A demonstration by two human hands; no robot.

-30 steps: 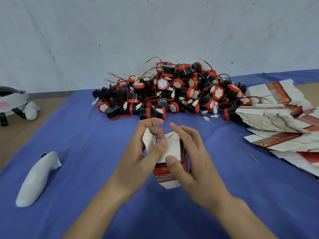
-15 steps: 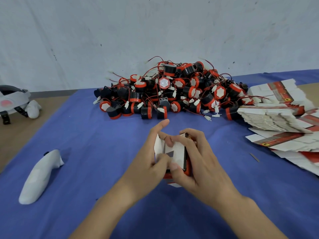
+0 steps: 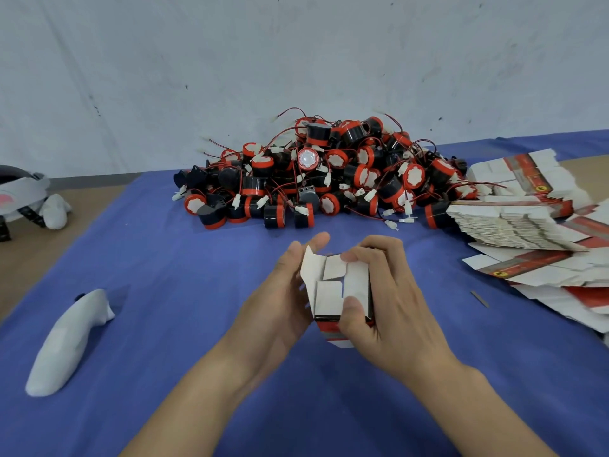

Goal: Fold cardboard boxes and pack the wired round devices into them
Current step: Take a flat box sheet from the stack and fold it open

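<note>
**Q:** What's around you?

**Me:** A pale wall (image 3: 296, 61) stands behind, and below it is the counter (image 3: 158, 265) under a blue cloth. At the back of the cloth, in the middle, lies a heap of round devices (image 3: 329, 179). They have black bodies, red rims and thin red wires with white plugs, all tangled together.

**Q:** And to the sides?

**Me:** On my right, flat boxes (image 3: 514, 222) are stacked and fanned out, white with red bands. The stack's near corner sits just beside the heap. On my left a white controller (image 3: 66, 341) lies on the cloth, well apart from everything else. Further left, off the cloth, part of a headset (image 3: 23, 196) shows at the edge.

**Q:** Your hands?

**Me:** Both are on one box (image 3: 339, 285), in front of me, near the heap but apart from it. My left hand (image 3: 280, 305) cups its left side, with the fingers curled up behind the outer flap. My right hand (image 3: 389, 308) wraps the right side — thumb pressed on the white end flaps, forefinger hooked over the far edge.

**Q:** And the box itself?

**Me:** Its end faces me, with white flaps folded in over one another and one flap standing out at the left. Red and black print shows below my thumb. I cannot tell whether anything is inside, or whether its lower end touches the cloth.

**Q:** Anything smaller?

**Me:** A thin sliver (image 3: 479, 298) lies on the cloth — between my right hand and the flat boxes.
</note>
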